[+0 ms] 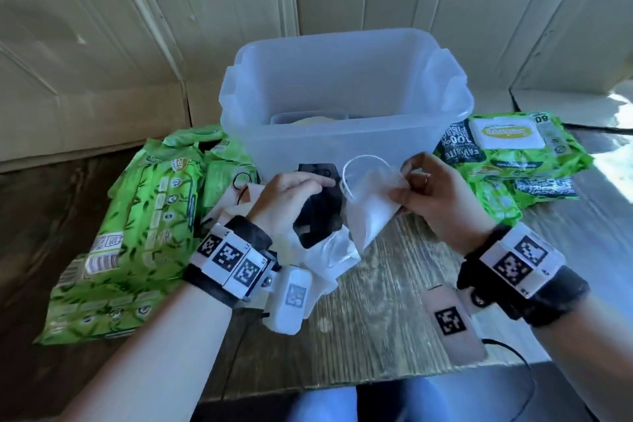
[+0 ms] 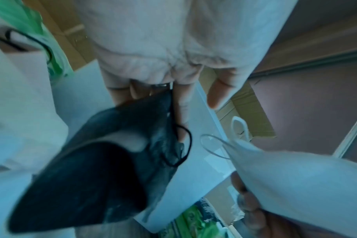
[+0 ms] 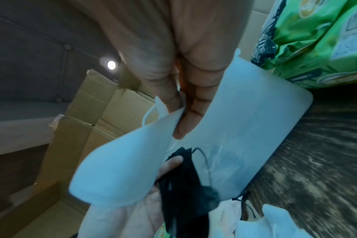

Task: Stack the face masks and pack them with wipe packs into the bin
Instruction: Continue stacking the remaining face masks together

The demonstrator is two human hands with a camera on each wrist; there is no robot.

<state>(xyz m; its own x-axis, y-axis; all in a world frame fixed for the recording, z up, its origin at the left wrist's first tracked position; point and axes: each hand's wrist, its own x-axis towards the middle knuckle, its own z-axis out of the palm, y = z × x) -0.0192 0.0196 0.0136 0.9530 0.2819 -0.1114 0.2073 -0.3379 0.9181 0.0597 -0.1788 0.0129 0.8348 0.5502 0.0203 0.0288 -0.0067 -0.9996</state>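
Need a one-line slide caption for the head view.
Left hand holds a black mask, right hand pinches a white mask before the bin.

Right wipe pack (image 1: pixel 507 144): "80", "100%", upside down.

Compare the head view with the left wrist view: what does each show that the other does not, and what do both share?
Head only: the clear bin's open top, the wipe packs stacked to either side, and both wrists.

Left wrist only: the left hand's fingers from underneath, curled on the black mask.

Shared: the black mask held by the left hand and the white mask pinched by the right hand.
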